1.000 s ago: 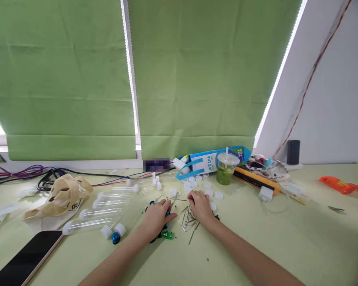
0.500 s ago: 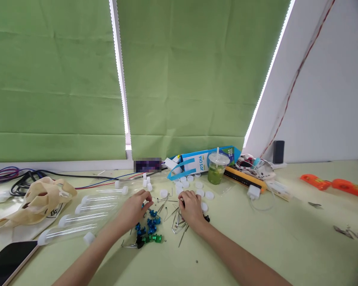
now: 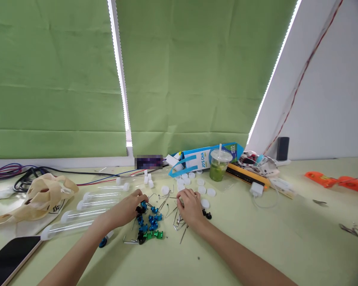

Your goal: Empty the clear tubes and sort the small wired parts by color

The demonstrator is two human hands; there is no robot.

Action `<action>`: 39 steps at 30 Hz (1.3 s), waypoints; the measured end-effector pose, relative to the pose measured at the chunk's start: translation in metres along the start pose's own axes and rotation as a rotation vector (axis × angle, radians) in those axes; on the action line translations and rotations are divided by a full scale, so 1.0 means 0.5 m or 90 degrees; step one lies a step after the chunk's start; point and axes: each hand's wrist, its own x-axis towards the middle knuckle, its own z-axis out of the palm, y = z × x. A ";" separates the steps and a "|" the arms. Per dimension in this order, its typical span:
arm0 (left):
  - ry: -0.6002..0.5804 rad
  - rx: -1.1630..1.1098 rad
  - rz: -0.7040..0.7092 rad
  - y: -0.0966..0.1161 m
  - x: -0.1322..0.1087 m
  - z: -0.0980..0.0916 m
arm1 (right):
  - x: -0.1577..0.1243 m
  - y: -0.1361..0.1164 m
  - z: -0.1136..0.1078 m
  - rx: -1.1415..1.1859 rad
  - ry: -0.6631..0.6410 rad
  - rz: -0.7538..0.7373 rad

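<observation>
My left hand (image 3: 128,207) is closed, its fingertips pressed down at a small blue and black part (image 3: 142,206); what lies between them is partly hidden. Below and right of it is a cluster of small blue metal fittings (image 3: 153,225), with green fittings (image 3: 158,234) and a black round part (image 3: 141,237) at its near side. My right hand (image 3: 191,206) rests on the table, fingers curled over thin metal rods and bent keys (image 3: 176,220); its grip is hidden. Small black parts (image 3: 208,215) lie beside its wrist. A blue round part (image 3: 103,242) shows beside my left forearm.
White round caps (image 3: 201,182) lie beyond my hands, near a lidded green drink (image 3: 217,171) and a blue-white carrier bag (image 3: 203,157). Clear tubes (image 3: 86,214), a cloth bag (image 3: 38,198) and a phone (image 3: 13,258) are at left. Orange pieces (image 3: 319,179) lie far right.
My left hand has shifted slightly left with its forearm, uncovering black and blue parts at its fingers and a blue round part by the forearm. My right hand stays nearly in place.
</observation>
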 end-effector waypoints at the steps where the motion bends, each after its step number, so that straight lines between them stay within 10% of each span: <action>1: 0.005 0.016 0.002 -0.003 0.005 0.008 | 0.000 0.000 0.000 0.000 0.000 0.000; 24: 0.115 -0.022 -0.038 -0.021 0.034 0.034 | 0.001 -0.005 -0.005 0.013 0.006 -0.008; 32: 0.086 -0.608 0.059 0.049 0.046 0.045 | -0.012 -0.058 -0.045 0.142 -0.002 -0.195; 39: 0.063 -0.925 -0.065 0.091 0.050 0.095 | -0.018 -0.064 -0.048 0.329 0.005 -0.202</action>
